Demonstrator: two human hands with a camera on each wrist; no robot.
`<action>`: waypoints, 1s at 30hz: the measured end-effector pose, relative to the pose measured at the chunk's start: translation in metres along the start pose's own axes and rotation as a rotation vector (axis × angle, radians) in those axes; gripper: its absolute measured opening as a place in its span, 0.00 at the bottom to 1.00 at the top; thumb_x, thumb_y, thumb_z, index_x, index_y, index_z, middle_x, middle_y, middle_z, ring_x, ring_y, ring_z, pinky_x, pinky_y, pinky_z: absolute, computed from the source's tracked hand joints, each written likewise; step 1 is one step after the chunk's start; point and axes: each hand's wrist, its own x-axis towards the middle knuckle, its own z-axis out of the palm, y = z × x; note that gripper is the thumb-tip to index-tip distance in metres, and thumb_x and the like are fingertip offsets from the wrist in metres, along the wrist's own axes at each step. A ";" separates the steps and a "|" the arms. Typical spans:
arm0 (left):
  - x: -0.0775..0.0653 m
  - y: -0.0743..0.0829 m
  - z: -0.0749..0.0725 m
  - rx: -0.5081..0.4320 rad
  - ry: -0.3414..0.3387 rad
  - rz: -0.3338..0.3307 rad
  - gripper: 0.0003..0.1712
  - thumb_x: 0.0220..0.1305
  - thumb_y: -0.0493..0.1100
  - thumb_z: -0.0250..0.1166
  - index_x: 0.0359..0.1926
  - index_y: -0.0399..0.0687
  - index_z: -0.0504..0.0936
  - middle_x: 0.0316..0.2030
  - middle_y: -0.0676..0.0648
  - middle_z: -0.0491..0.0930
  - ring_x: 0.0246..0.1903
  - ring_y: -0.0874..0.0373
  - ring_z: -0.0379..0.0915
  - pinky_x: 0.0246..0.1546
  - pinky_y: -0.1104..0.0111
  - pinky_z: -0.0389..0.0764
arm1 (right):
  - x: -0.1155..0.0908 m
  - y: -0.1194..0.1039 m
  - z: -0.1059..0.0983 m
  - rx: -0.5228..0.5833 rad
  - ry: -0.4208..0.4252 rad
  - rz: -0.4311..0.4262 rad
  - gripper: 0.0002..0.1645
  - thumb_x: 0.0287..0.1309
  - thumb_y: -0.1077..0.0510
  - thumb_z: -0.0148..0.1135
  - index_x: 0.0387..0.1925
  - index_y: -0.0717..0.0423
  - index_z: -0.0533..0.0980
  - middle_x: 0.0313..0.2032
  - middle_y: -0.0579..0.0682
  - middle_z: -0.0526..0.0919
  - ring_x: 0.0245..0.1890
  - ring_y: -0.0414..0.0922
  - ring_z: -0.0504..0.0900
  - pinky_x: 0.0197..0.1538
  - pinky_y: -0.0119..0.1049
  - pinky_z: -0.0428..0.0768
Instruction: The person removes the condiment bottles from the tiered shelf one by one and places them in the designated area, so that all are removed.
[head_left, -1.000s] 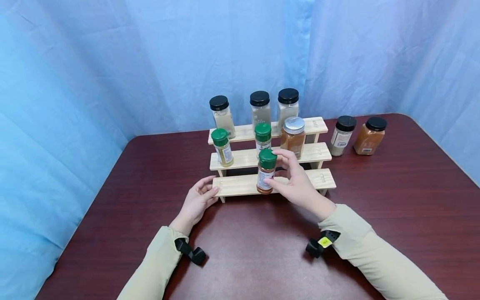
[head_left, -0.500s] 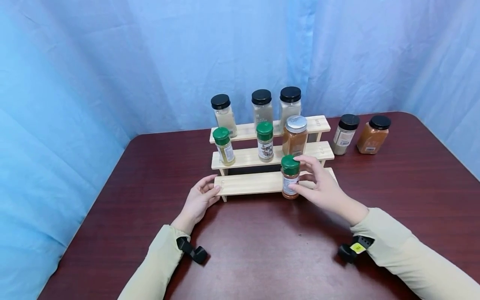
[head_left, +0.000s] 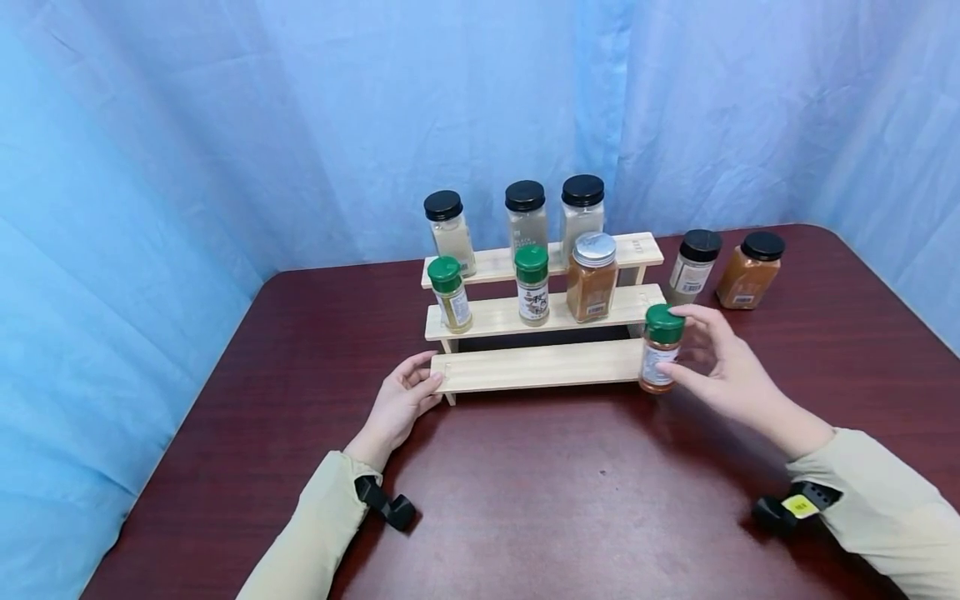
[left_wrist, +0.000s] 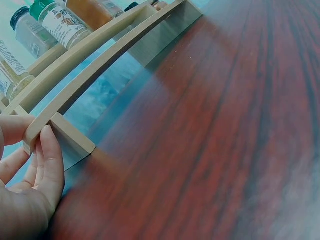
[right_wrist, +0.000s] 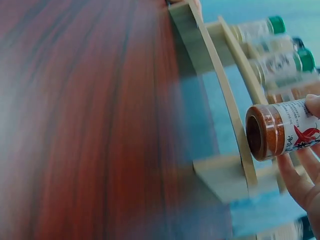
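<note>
A blue curtain (head_left: 337,125) hangs behind the dark red bench (head_left: 510,483). On it stands a three-step wooden rack (head_left: 540,367). The left hand (head_left: 401,404) pinches the lowest step's left end; the right hand (head_left: 731,367) grips a red spice bottle (head_left: 660,354). A silver-lidded jar (head_left: 592,287) and two green-capped bottles (head_left: 532,300) share the middle step. The held bottle is upright at the lowest step's right end; contact there is unclear.

I see the rack (head_left: 540,367) on the table (head_left: 525,483), a curtain (head_left: 375,125) behind it. Its top step (head_left: 639,248) bears three jars (head_left: 526,229), its middle step (head_left: 491,315) three more jars (head_left: 592,287); two others (head_left: 748,277) stand right of it. A bottle (head_left: 658,360), in the right hand (head_left: 727,375), is at its lower right end.
</note>
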 end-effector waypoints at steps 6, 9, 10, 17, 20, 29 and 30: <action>0.000 0.000 0.000 -0.003 -0.001 -0.002 0.28 0.66 0.28 0.53 0.67 0.36 0.60 0.29 0.58 0.74 0.26 0.69 0.73 0.30 0.79 0.77 | -0.006 0.016 -0.026 -0.049 0.019 0.042 0.46 0.48 0.76 0.64 0.66 0.61 0.52 0.47 0.23 0.69 0.42 0.18 0.72 0.42 0.11 0.71; 0.000 0.000 0.000 -0.003 -0.006 -0.001 0.28 0.66 0.28 0.53 0.67 0.36 0.59 0.28 0.58 0.74 0.26 0.69 0.72 0.30 0.79 0.77 | -0.007 0.025 -0.037 -0.061 0.034 0.054 0.47 0.48 0.78 0.63 0.66 0.61 0.51 0.46 0.24 0.68 0.40 0.17 0.72 0.41 0.10 0.71; 0.000 0.000 0.000 -0.004 -0.008 -0.001 0.28 0.66 0.28 0.53 0.67 0.36 0.59 0.28 0.58 0.74 0.26 0.70 0.72 0.30 0.79 0.77 | -0.008 0.028 -0.041 -0.067 0.041 0.056 0.47 0.47 0.78 0.63 0.66 0.62 0.51 0.46 0.24 0.68 0.40 0.17 0.72 0.41 0.10 0.71; -0.001 0.001 0.000 -0.004 -0.015 -0.002 0.29 0.66 0.28 0.53 0.67 0.36 0.59 0.28 0.58 0.74 0.26 0.69 0.72 0.30 0.79 0.77 | -0.010 0.052 -0.063 -0.114 0.082 0.137 0.45 0.51 0.75 0.62 0.66 0.59 0.50 0.43 0.25 0.66 0.38 0.16 0.70 0.38 0.08 0.69; -0.001 0.000 -0.001 0.000 -0.017 -0.001 0.29 0.66 0.28 0.53 0.67 0.35 0.59 0.29 0.57 0.74 0.26 0.69 0.72 0.30 0.79 0.77 | -0.012 0.061 -0.072 -0.140 0.091 0.192 0.45 0.54 0.72 0.61 0.67 0.56 0.49 0.42 0.25 0.64 0.38 0.15 0.68 0.37 0.06 0.68; -0.001 0.000 -0.001 0.009 -0.022 0.005 0.28 0.66 0.29 0.54 0.67 0.35 0.59 0.29 0.56 0.75 0.26 0.69 0.72 0.30 0.79 0.78 | -0.013 0.087 -0.095 -0.193 0.130 0.280 0.43 0.59 0.65 0.60 0.69 0.48 0.49 0.41 0.24 0.61 0.38 0.11 0.64 0.36 0.04 0.65; -0.001 0.001 0.000 0.006 -0.021 0.004 0.28 0.66 0.29 0.54 0.67 0.36 0.59 0.30 0.56 0.75 0.26 0.69 0.72 0.30 0.79 0.78 | -0.012 0.089 -0.098 -0.200 0.135 0.296 0.43 0.60 0.64 0.59 0.70 0.47 0.48 0.42 0.28 0.62 0.38 0.10 0.63 0.35 0.04 0.65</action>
